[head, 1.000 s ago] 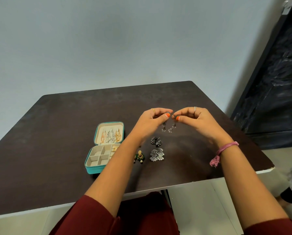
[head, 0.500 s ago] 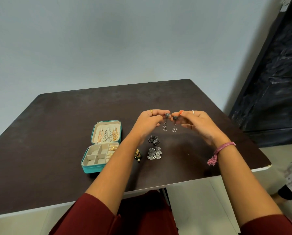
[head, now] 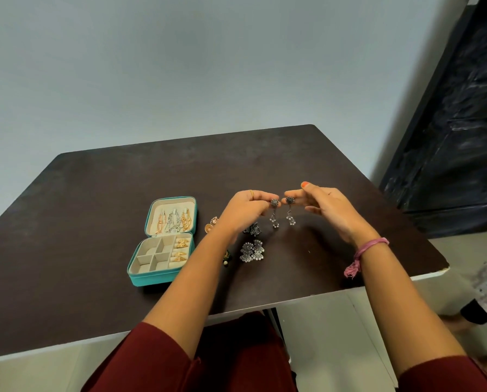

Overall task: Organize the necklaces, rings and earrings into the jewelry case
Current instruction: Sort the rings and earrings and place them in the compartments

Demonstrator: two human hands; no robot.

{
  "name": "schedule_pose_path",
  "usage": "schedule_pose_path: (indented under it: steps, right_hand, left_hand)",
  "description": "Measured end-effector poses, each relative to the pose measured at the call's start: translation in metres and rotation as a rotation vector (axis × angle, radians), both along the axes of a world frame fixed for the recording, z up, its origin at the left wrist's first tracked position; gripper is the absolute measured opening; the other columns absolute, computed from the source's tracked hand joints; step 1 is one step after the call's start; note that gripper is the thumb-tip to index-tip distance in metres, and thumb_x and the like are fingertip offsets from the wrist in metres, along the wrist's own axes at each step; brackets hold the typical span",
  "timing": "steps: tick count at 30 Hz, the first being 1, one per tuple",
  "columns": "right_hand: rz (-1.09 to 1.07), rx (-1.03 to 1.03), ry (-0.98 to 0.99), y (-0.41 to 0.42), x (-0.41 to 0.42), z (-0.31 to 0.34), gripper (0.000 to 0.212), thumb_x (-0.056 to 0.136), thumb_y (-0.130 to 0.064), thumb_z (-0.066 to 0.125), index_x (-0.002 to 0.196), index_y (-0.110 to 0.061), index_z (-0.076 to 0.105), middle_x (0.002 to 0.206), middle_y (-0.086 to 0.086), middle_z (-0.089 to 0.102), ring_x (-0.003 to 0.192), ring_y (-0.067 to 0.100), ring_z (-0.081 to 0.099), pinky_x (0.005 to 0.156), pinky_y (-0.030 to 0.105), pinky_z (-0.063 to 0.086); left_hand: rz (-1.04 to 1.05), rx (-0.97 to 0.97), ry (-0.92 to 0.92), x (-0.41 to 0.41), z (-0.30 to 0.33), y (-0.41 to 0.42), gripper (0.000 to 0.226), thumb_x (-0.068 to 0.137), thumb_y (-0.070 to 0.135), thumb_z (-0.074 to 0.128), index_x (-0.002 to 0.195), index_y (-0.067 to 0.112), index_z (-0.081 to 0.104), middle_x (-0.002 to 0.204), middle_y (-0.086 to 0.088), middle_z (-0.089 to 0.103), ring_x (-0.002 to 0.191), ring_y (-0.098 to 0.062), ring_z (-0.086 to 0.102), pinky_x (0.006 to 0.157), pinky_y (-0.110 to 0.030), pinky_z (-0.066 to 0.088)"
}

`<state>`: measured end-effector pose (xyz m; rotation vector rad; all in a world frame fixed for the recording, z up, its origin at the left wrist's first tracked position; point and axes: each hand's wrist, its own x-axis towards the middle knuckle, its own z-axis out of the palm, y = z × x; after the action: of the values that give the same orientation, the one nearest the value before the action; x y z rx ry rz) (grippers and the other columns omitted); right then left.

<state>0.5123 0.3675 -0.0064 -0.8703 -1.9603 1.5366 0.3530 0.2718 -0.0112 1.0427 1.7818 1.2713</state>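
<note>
Centre frame, left hand (head: 243,210) and right hand (head: 325,206) each pinch a drop earring (head: 274,212), now drawn slightly apart; case (head: 163,241) awaits lower left.

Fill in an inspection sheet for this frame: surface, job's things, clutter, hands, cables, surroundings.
Surface: dark table, pale edge.
Job's things: teal jewelry case open, necklaces in lid, gold rings in right slots; fan earrings, dark earrings and gold earrings loose on table.
Clutter: nothing seen.
Hands: left hand pinches one silver drop earring; right hand pinches its match.
Cables: nothing seen.
Surroundings: pale wall, dark cabinet at right.
</note>
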Motion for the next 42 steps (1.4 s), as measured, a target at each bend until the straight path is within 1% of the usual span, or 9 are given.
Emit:
schedule_pose_path:
  steps: [3,7,14,18,25,30,34,37,42]
  right_hand:
    - [0.008,0.012,-0.033,0.003,-0.001,-0.007,0.037,0.100,-0.035,0.039,0.101,-0.021,0.074,0.098,-0.009,0.074,0.104,0.000,0.063,0.104,0.033,0.039]
    - [0.029,-0.013,-0.042,0.006,-0.001,-0.020,0.036,0.098,-0.039,0.044,0.098,-0.022,0.076,0.098,-0.004,0.075,0.109,0.012,0.063,0.110,0.043,0.035]
    - [0.045,-0.049,-0.038,0.002,-0.004,-0.028,0.033,0.100,-0.032,0.043,0.103,-0.017,0.072,0.104,-0.004,0.072,0.102,0.003,0.064,0.095,0.017,0.044]
    - [0.044,-0.037,-0.058,0.002,-0.003,-0.035,0.033,0.099,-0.033,0.044,0.102,-0.018,0.074,0.101,-0.005,0.073,0.099,0.004,0.066,0.099,0.026,0.045]
    - [0.067,-0.022,-0.042,0.001,-0.002,-0.039,0.030,0.100,-0.027,0.044,0.103,-0.016,0.072,0.105,-0.004,0.072,0.103,0.003,0.065,0.102,0.025,0.043]
    - [0.084,-0.003,-0.038,0.002,-0.003,-0.040,0.030,0.101,-0.026,0.043,0.104,-0.017,0.071,0.108,0.000,0.072,0.105,0.006,0.065,0.099,0.022,0.044]
    - [0.051,0.056,-0.078,0.005,-0.005,-0.039,0.030,0.100,-0.029,0.044,0.104,-0.021,0.072,0.109,-0.004,0.071,0.106,0.003,0.063,0.102,0.025,0.043]
    - [0.028,0.143,-0.092,0.003,-0.010,-0.033,0.027,0.100,-0.025,0.044,0.101,-0.026,0.071,0.114,-0.004,0.069,0.110,0.005,0.060,0.102,0.023,0.041]
    - [0.026,0.312,-0.151,-0.007,-0.027,-0.021,0.023,0.097,-0.025,0.049,0.103,-0.028,0.071,0.109,-0.008,0.068,0.107,0.006,0.060,0.099,0.027,0.044]
  left_hand:
    - [-0.029,-0.060,0.022,0.001,-0.005,0.000,0.027,0.085,0.004,0.052,0.099,0.014,0.073,0.095,-0.001,0.074,0.063,0.003,0.051,0.063,-0.015,0.040]
    - [-0.049,-0.124,0.110,0.003,-0.009,0.004,0.028,0.085,0.004,0.050,0.097,0.019,0.071,0.096,-0.006,0.071,0.068,-0.005,0.052,0.066,-0.019,0.043]
    - [-0.103,-0.245,0.288,0.003,-0.012,0.010,0.034,0.083,0.004,0.041,0.098,0.020,0.068,0.086,-0.012,0.067,0.056,-0.010,0.053,0.068,-0.025,0.046]
    - [-0.134,-0.258,0.326,0.004,-0.011,0.011,0.038,0.083,0.002,0.038,0.095,0.025,0.065,0.104,-0.016,0.070,0.060,-0.013,0.059,0.078,-0.028,0.050]
    - [-0.145,-0.261,0.353,0.009,-0.007,0.009,0.031,0.089,0.008,0.040,0.097,0.022,0.066,0.072,-0.001,0.058,0.052,-0.007,0.054,0.057,-0.021,0.039]
    - [-0.137,-0.243,0.378,0.002,-0.002,0.005,0.030,0.088,0.008,0.039,0.094,0.024,0.064,0.087,-0.010,0.067,0.053,-0.007,0.055,0.057,-0.022,0.040]
    - [-0.117,-0.195,0.419,-0.016,0.014,-0.002,0.027,0.089,0.009,0.044,0.094,0.024,0.065,0.099,-0.004,0.070,0.046,-0.001,0.054,0.058,-0.020,0.042]
    - [-0.085,-0.170,0.422,-0.034,0.028,-0.011,0.024,0.090,0.008,0.046,0.094,0.021,0.066,0.093,0.009,0.066,0.050,-0.006,0.052,0.056,-0.019,0.041]
    - [-0.062,-0.164,0.454,-0.064,0.040,-0.030,0.020,0.090,0.009,0.050,0.095,0.014,0.068,0.090,0.011,0.066,0.052,-0.009,0.051,0.053,-0.014,0.045]
